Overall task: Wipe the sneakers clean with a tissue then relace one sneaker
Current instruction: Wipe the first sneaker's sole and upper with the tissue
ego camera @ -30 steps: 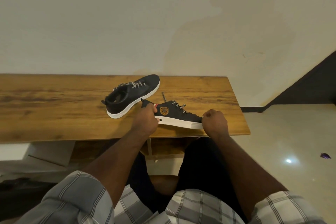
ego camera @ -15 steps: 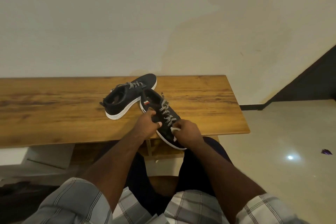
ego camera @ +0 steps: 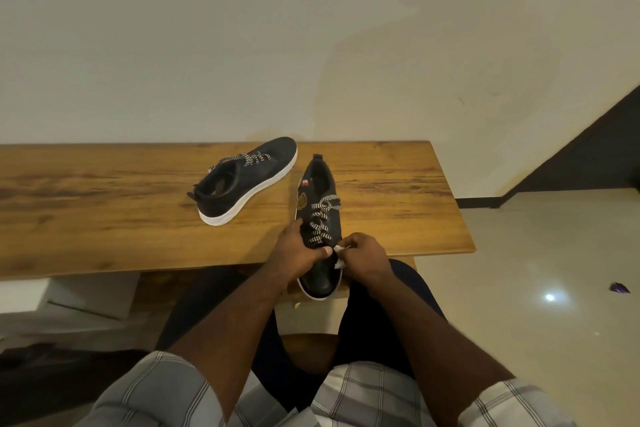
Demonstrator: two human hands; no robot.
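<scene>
Grip [ego camera: 297, 253] on sneaker [ego camera: 320, 229] (another [ego camera: 242, 180] beside)

Grey-white checked short sleeves [ego camera: 166, 388]; dark trousers [ego camera: 367, 322]; bare forearms.

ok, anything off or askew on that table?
The near sneaker overhangs the table edge, toe toward the person, held by the left hand; the right hand pinches a tissue. A purple scrap lies on the floor.

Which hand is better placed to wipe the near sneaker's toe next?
Right hand: it pinches the tissue right above the toe of the near sneaker. The left hand grips that sneaker's side, steadying it.
</scene>
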